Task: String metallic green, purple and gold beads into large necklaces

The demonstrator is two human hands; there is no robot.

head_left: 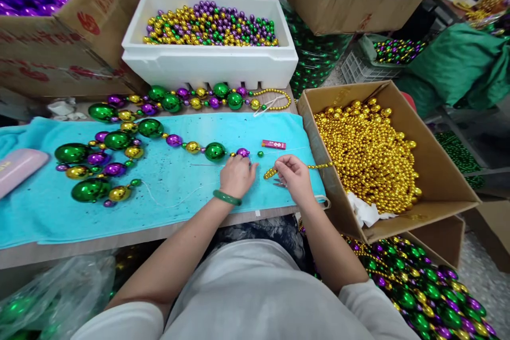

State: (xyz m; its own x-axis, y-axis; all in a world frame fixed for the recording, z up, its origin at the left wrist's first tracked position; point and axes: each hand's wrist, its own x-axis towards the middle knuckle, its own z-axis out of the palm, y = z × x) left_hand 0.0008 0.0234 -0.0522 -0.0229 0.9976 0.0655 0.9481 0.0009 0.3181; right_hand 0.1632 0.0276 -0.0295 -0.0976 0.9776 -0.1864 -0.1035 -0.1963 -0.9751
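My left hand (238,175), with a green bangle at its wrist, rests palm down on the blue cloth (207,194). Its thumb stands apart and its fingertips touch the strand beside a purple bead (243,152). That strand of large green, purple and gold beads (150,128) runs left and coils on the cloth. Pinched in my right hand (294,174) is a string of small gold beads (271,172), which trails toward the carton. Under the right fingers lies a small metal tool (280,183), partly hidden. A loose green bead (260,154) sits between the hands.
A white foam box (211,66) of mixed beads stands behind the cloth, with a finished-looking bead strand (171,102) before it. At right is a carton (434,204) of gold bead strings. A red packet (273,144) and a pink case (22,170) lie on the cloth.
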